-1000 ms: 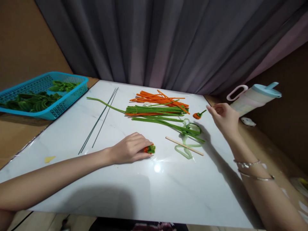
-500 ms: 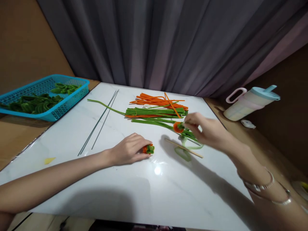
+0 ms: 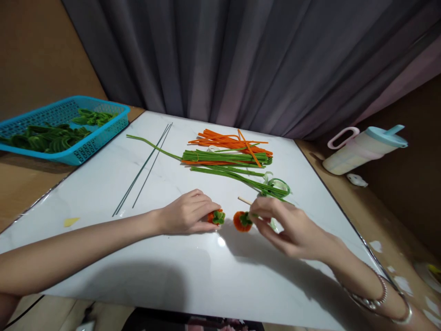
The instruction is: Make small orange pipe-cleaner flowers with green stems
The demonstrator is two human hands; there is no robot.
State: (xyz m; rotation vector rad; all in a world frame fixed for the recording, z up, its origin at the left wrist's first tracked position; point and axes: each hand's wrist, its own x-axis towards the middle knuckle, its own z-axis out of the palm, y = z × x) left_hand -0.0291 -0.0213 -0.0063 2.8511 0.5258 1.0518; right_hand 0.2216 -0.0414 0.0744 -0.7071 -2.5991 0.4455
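At the far left a blue basket (image 3: 86, 149) is sitting beside the white surface (image 3: 193, 280), and green looped pieces (image 3: 44, 138) are lying inside it. A small yellow scrap (image 3: 70, 222) is lying near the left edge of the surface. Next to it, further in, two thin dark wires (image 3: 143, 170) are lying side by side.

My left hand (image 3: 186, 214) is resting on the surface, and its fingers are pinching a small orange and green flower (image 3: 216, 216) that is touching the surface. Behind it, green fuzzy stems (image 3: 223, 157) are lying in a bundle, with orange fuzzy stems (image 3: 234, 140) partly under and behind them.

Just beside the first flower, my right hand (image 3: 285, 227) is holding a second flower (image 3: 241, 221), orange with a green middle, between thumb and fingertips; I cannot tell if it is touching the surface. A wooden stick (image 3: 244, 200) is lying partly hidden behind this hand, and a pale green ribbon (image 3: 279, 185) is curling near it. At the far right a bottle (image 3: 361, 149) with a light blue lid is standing off the surface.
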